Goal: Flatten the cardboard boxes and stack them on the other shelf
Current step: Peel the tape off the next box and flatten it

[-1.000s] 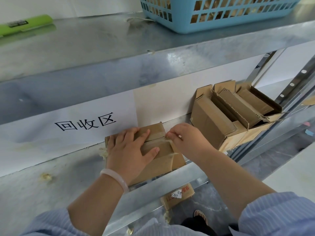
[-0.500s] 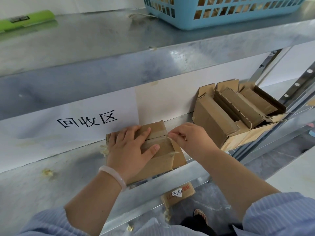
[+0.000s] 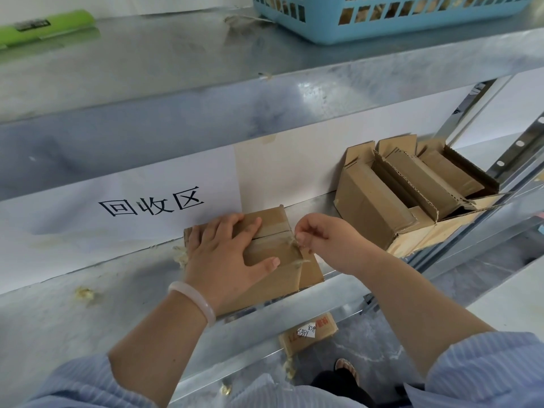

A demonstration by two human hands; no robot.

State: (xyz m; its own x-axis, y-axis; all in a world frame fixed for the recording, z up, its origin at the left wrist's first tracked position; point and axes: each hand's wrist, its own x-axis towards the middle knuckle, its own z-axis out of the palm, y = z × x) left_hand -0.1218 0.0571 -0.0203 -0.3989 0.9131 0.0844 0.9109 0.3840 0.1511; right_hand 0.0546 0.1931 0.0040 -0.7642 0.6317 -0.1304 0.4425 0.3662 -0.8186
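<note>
Both forearms reach forward out of light blue striped sleeves [image 3: 485,373]. The left wrist carries a smooth pale bracelet [image 3: 195,299].

Left hand [image 3: 226,260]: lies palm down on the top of the taped box [image 3: 279,282], fingers straight and spread, thumb angled toward the box's right edge. It presses on the box and does not curl round it.

Right hand [image 3: 326,245]: is held just beside the box's right edge, fingers curled, thumb and fingertips pinching a frayed tape strip [image 3: 298,252] that lifts off the seam of the top flaps.

The taped box is brown corrugated cardboard, rectangular and unflattened. It sits at the front edge of the galvanised metal shelf [image 3: 88,307]. Pale shreds of tape lie on the shelf to its left.

Below the shelf edge, a small labelled carton [image 3: 309,334] lies on the floor.

Farther right on the same shelf, well apart from the hands, stand the opened boxes [image 3: 371,207], flaps up and tilted together.

Behind the taped box hangs a white paper sign [image 3: 150,204] with black characters.

The upper shelf [image 3: 206,69] carries a blue lattice basket [image 3: 382,25] and a green flat object [image 3: 44,25].
</note>
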